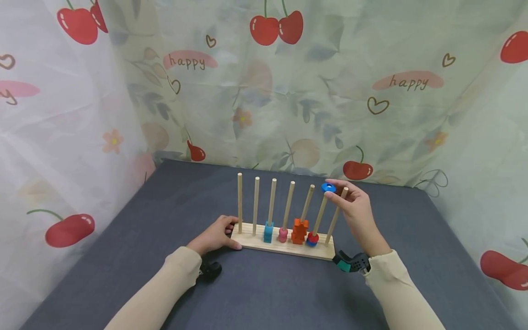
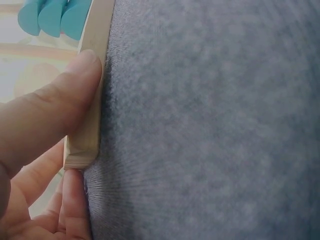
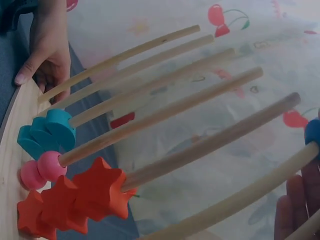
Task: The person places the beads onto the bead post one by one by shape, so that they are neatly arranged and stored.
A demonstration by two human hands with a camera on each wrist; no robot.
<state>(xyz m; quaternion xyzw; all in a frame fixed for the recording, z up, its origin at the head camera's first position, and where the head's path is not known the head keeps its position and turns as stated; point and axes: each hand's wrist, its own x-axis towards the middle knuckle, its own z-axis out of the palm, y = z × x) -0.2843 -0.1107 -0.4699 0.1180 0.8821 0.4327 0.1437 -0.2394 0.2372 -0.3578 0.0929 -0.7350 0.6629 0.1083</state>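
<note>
A wooden peg stand [image 1: 284,247] with several upright pegs rests on the table. My left hand [image 1: 216,234] grips its left end, the thumb along the front edge and other fingers around the end. My right hand [image 1: 354,206] pinches a blue bead [image 1: 328,188] at the top of the second peg from the right; how far the peg enters it I cannot tell. Low on that peg sit a red bead [image 1: 312,238] and a blue one beneath. Other pegs carry orange star beads [image 3: 102,190], two pink round beads [image 3: 51,166] and turquoise beads [image 3: 61,125].
Dark grey cloth covers the table [image 1: 264,293]. Behind and beside it hangs a printed curtain [image 1: 231,105] with cherries. The two leftmost pegs [image 1: 256,206] and the rightmost peg [image 1: 337,215] stand bare. Each wrist wears a dark camera band [image 1: 350,262].
</note>
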